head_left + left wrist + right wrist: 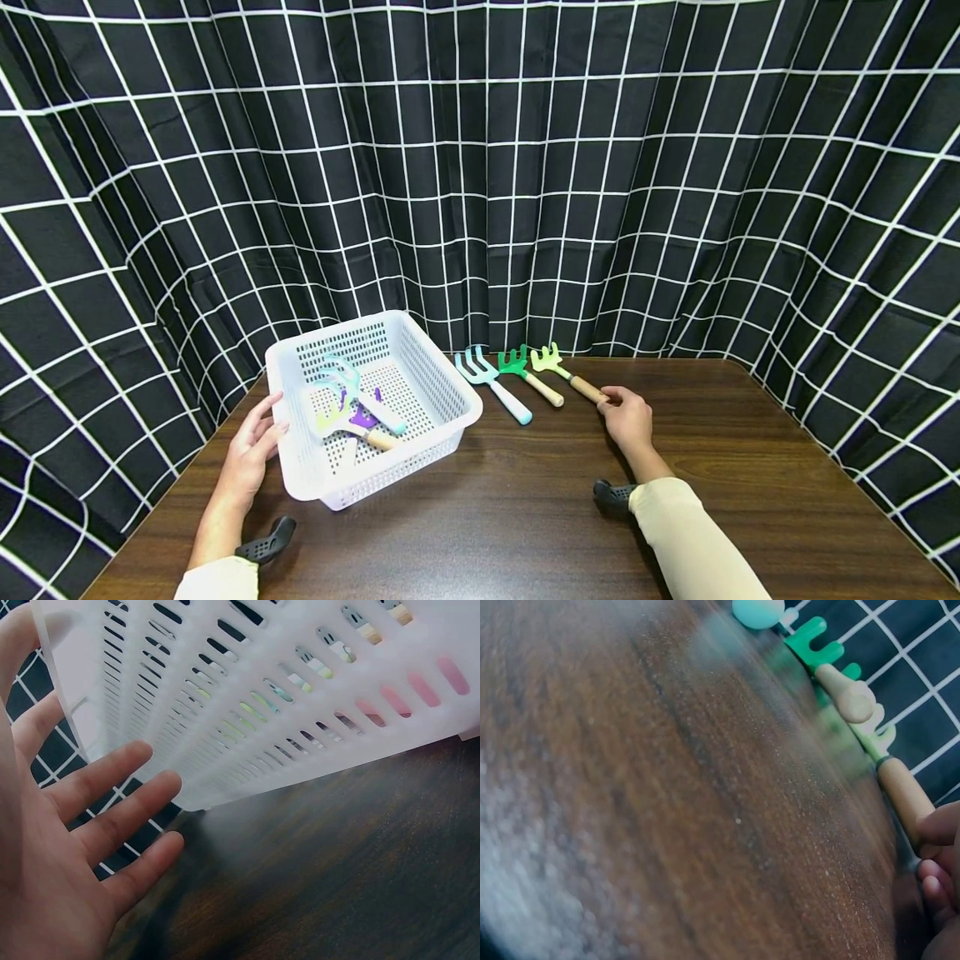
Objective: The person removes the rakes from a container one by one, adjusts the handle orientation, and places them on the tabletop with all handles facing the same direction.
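My left hand [251, 450] grips the left rim of a white plastic basket [303, 450], its lower fingers spread beneath the rim beside the perforated wall in the left wrist view. Inside the basket lie a light blue hand rake with a white handle [381, 411], a yellow-green rake with a wooden handle [384, 440] and a purple tool head [364, 417]. On the right, my right hand [628, 417] pinches the wooden handle end of another yellow-green hand rake [585, 387]; its tines point away toward the curtain.
Between basket and right hand, a blue hand rake [510, 402] and a green hand rake [542, 387] lie on the brown wooden table [525, 517]. A black curtain with a white grid [525, 167] stands along the table's back and sides.
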Tool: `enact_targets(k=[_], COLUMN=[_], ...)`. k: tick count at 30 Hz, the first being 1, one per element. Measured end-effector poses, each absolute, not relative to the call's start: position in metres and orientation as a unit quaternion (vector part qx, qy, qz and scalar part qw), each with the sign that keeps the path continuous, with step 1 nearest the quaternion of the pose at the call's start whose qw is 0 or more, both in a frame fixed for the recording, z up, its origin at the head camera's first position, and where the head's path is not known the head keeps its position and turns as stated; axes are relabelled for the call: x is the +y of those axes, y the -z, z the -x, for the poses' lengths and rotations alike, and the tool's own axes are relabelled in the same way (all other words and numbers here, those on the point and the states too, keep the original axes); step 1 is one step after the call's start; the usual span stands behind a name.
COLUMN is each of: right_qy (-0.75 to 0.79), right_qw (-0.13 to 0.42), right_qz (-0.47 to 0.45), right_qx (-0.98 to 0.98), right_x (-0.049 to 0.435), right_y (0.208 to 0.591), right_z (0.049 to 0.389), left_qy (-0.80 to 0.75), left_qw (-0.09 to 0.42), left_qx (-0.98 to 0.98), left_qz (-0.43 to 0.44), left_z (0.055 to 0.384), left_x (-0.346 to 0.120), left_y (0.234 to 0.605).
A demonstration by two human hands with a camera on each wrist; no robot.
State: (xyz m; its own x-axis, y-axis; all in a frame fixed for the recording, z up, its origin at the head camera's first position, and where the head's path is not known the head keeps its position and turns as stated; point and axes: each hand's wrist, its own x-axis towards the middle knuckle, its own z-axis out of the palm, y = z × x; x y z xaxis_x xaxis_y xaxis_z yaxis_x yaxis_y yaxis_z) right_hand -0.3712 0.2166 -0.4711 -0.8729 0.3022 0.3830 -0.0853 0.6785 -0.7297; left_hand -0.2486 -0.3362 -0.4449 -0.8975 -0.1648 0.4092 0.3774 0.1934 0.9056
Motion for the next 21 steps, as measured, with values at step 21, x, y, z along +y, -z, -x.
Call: enact_targets(k=[21], right_qy=[-0.432], right_qw=[0.317], right_qz=[0.114], right_qx=[-0.837], right_x=[0.201], right_y=[0.459], right_z=[0.370], left_qy=[0.633], left_qw=[0.209], left_qx=[-0.743], left_qz=[0.064], left_z=[0.249], left_x=[-0.336], left_y=[0.444])
